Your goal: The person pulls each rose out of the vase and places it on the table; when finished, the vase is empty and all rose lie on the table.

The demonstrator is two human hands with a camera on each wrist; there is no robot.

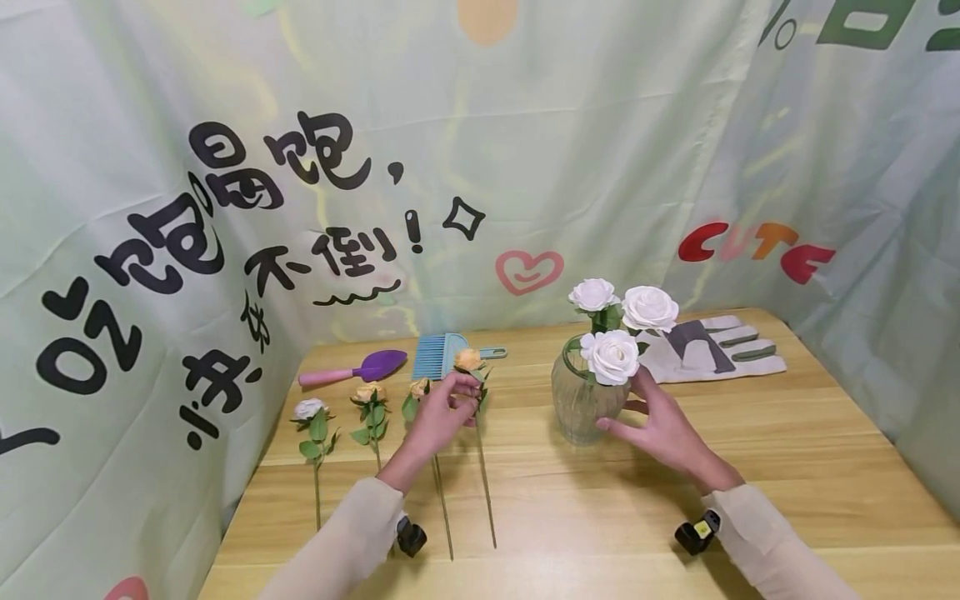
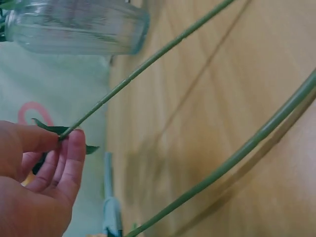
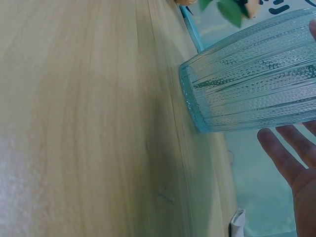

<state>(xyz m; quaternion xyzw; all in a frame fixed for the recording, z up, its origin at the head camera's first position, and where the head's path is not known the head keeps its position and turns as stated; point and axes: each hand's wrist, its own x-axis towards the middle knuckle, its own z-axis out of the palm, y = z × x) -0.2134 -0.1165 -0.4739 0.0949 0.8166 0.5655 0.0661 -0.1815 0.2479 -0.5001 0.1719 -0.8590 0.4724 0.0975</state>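
My left hand (image 1: 442, 410) pinches the stem of a peach rose (image 1: 468, 360) just under its bloom, between thumb and fingertips. Its long thin stem (image 2: 143, 66) slants out from the fingertips in the left wrist view. At the right side of a ribbed clear glass vase (image 1: 576, 408) is my right hand (image 1: 663, 425), thumb and fingers spread. Straight fingers (image 3: 284, 155) show beside the glass in the right wrist view, the rest of that hand being cut off. White roses (image 1: 611, 357) stand in the upright vase.
On the table's left lie a white rose (image 1: 310, 408) and peach roses (image 1: 370, 392), stems toward me. Behind them are a purple trowel (image 1: 382, 365) with a pink handle and a blue brush with dustpan (image 1: 431, 357). White-and-grey gloves (image 1: 738, 354) lie behind the vase, before the printed curtain (image 1: 600, 167).
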